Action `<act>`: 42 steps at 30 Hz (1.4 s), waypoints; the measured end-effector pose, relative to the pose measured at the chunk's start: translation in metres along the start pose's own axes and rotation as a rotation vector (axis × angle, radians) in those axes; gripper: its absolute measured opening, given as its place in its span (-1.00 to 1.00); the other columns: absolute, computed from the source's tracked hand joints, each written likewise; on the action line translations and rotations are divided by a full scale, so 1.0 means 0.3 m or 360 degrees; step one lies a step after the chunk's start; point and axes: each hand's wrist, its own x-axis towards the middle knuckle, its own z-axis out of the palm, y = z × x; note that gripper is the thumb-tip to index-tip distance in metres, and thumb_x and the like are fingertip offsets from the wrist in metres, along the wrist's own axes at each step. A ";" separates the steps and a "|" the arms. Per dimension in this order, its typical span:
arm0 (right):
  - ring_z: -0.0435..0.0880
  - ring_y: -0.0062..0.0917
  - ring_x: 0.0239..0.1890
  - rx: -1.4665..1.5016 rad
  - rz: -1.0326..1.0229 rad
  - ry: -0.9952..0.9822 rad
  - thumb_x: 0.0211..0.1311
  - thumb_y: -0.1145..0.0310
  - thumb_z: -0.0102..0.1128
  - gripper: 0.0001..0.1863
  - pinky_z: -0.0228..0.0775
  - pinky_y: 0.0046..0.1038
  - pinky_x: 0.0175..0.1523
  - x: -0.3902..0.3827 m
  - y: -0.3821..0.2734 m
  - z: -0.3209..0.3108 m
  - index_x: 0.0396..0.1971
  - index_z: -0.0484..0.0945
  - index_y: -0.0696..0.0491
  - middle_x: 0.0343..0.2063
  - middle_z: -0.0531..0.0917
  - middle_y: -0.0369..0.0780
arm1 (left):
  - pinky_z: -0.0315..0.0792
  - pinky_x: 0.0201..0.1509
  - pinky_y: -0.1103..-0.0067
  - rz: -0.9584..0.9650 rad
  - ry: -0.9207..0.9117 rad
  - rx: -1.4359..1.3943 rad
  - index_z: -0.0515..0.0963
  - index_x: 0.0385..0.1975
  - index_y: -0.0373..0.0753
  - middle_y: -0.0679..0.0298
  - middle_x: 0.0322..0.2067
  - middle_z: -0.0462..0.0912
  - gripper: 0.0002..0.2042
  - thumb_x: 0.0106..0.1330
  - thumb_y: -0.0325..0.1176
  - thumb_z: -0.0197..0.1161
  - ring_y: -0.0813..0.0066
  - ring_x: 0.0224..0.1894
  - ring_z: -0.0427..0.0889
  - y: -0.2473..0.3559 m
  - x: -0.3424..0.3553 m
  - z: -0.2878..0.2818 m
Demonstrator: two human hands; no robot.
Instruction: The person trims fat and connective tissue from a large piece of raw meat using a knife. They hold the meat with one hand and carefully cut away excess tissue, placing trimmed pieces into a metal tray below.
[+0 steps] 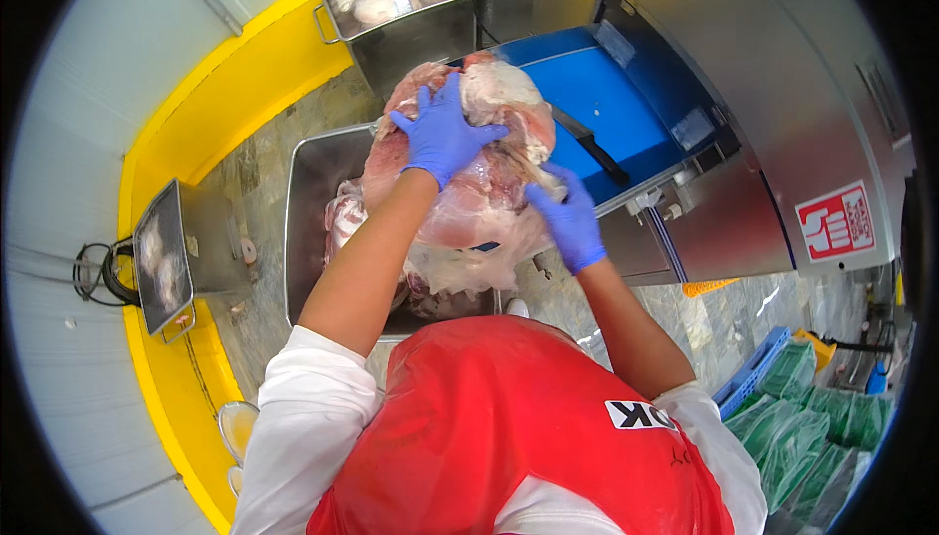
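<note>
Basically, L hand [448,134] & R hand [569,220] on raw meat [474,198].

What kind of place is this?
Probably a meat-cutting room: there's a big piece of raw meat in front, a knife lying on a blue surface, and a metal bin farther back.

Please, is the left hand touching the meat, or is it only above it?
Touching. The head view shows the left hand spread flat against the surface of the meat, with no visible gap between them.
</note>
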 end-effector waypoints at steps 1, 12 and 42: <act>0.77 -0.42 -0.14 -0.0115 -0.0127 0.0013 0.47 0.39 0.39 -0.67 0.61 -0.33 0.09 -0.038 0.026 0.041 0.17 0.67 0.08 -0.18 0.78 -0.07 | -0.42 0.61 -0.43 0.0003 0.0026 0.0003 0.11 0.73 -0.02 -0.05 0.67 0.22 0.27 0.05 0.49 0.52 -0.16 0.75 0.02 -0.006 -0.002 0.003; 0.75 0.05 -0.10 -0.1239 -0.0640 -0.0505 0.35 0.29 0.40 -0.41 0.60 0.02 0.04 -0.047 -0.176 0.238 0.27 0.51 0.30 -0.19 0.70 0.10 | -0.45 0.56 -0.49 0.0012 -0.0051 -0.0003 0.09 0.71 0.00 -0.16 0.67 0.15 0.28 0.01 0.45 0.58 -0.13 0.73 0.08 -0.046 0.054 0.002; 0.77 0.00 0.24 -0.2139 0.0414 -0.0508 0.40 0.29 0.28 -0.60 0.64 -0.08 0.32 0.574 0.196 -0.262 0.16 0.78 0.07 0.18 0.77 0.05 | 0.01 0.59 -0.36 0.0396 0.0120 0.0174 0.34 0.53 -0.22 -0.22 0.60 0.19 -0.03 0.22 0.19 0.59 -0.46 0.66 0.05 -0.190 -0.414 -0.103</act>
